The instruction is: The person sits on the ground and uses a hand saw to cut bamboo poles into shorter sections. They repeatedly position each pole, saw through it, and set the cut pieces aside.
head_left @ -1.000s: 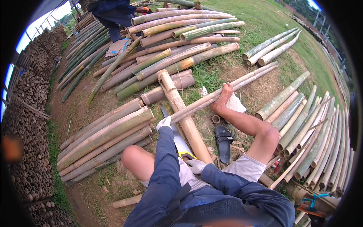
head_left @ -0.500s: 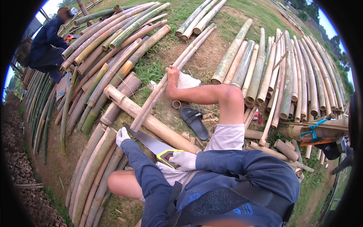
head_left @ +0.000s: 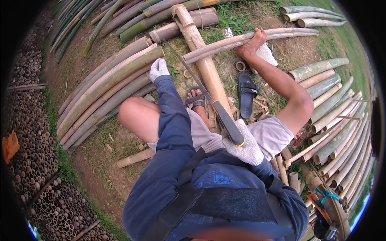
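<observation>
My right hand (head_left: 243, 145), in a white knit glove, is clamped around the dark handle of a long saw (head_left: 209, 98) whose thin blade runs up and away from me, its tip reaching toward the thick poles at the top. My left hand (head_left: 158, 69), gloved too, is stretched out with the fingers closed loosely together, resting near the end of a big greenish bamboo pole (head_left: 105, 86); I cannot tell whether it grips anything. Between my hands lies the pale bamboo pole (head_left: 203, 60) I am working over, running from my lap up to its cut end, and across it lies a thinner bamboo pole (head_left: 225, 43) pinned under my bare right foot (head_left: 251, 46). My left foot sits in a sandal (head_left: 195, 99); a black sandal (head_left: 246, 94) lies empty on the ground beside the pale pole. More bamboo lies all round on the grass. I judge I am between cuts, saw lifted off the wood; the next move calls for steadying the pole with the left hand and setting the teeth square to it.
</observation>
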The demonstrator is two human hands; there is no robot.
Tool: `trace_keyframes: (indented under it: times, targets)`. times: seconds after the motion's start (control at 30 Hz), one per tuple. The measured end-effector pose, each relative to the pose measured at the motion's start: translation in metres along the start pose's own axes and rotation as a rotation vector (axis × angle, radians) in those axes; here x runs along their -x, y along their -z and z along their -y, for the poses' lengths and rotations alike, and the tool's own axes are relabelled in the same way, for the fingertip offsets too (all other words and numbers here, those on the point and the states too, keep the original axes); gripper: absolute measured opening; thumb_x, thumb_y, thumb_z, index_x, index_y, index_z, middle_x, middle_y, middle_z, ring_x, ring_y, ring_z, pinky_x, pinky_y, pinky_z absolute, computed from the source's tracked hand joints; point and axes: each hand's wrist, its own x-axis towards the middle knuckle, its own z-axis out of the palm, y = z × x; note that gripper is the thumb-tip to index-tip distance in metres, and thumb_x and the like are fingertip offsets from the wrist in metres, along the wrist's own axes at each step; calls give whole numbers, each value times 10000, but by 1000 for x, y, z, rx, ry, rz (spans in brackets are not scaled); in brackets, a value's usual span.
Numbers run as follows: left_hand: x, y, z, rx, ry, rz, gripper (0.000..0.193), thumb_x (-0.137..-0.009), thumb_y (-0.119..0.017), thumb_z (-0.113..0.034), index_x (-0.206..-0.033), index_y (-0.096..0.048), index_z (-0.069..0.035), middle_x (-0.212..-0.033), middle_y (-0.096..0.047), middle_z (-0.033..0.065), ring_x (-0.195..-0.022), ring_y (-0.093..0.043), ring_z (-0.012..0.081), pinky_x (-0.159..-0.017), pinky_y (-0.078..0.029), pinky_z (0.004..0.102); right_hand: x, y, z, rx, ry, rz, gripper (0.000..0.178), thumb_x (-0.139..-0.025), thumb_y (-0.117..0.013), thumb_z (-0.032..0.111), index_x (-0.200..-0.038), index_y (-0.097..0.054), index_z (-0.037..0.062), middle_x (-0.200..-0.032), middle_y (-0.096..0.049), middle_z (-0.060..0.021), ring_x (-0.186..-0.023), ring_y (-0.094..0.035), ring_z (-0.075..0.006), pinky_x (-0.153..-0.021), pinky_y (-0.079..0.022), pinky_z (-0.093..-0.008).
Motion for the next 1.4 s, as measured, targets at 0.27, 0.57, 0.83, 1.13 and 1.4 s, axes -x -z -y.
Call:
trace_keyframes:
  times: [0.27,0.57,0.83,1.13,1.4]
  targets:
    - [20,-43,1,-329,67,357,376,-988,-715,-321,-1182,-783,-6,-1026,-804,101,-914,-733,165,-873,-566,330,-83,-27,-47,140,175,4,429,-927,-779,102,-1311,-602,30,-1147,-637,-75,-1060,-628,-163,-935,-506,-310]
    - [29,-48,-13,-144,230,380,347,-960,-746,-284,-1120,-781,22,-984,-800,135,-847,-735,170,-807,-578,333,-91,-40,-46,187,195,-115,371,-866,-816,129,-1188,-658,35,-1086,-611,-138,-1027,-622,-302,-926,-496,-387]
    - [18,-47,12,-246,203,433,417,-1012,-707,-322,-1243,-736,24,-1081,-786,112,-904,-728,170,-786,-576,325,-91,-42,-58,269,223,-102,411,-853,-834,151,-1199,-657,16,-1064,-622,-180,-1016,-617,-364,-894,-512,-437]
    - [24,-48,7,-178,160,352,356,-935,-790,-293,-1108,-776,17,-1026,-796,152,-916,-743,209,-883,-573,354,-81,-55,-52,155,140,-234,435,-886,-809,112,-1259,-601,33,-1128,-628,-164,-1052,-653,-313,-933,-519,-399]
    - [27,-51,-7,-204,174,331,361,-928,-798,-281,-1107,-767,31,-1018,-797,152,-903,-738,196,-868,-576,349,-118,-65,-68,200,183,-358,437,-898,-801,122,-1271,-587,44,-1201,-631,-173,-1108,-679,-340,-962,-533,-400]
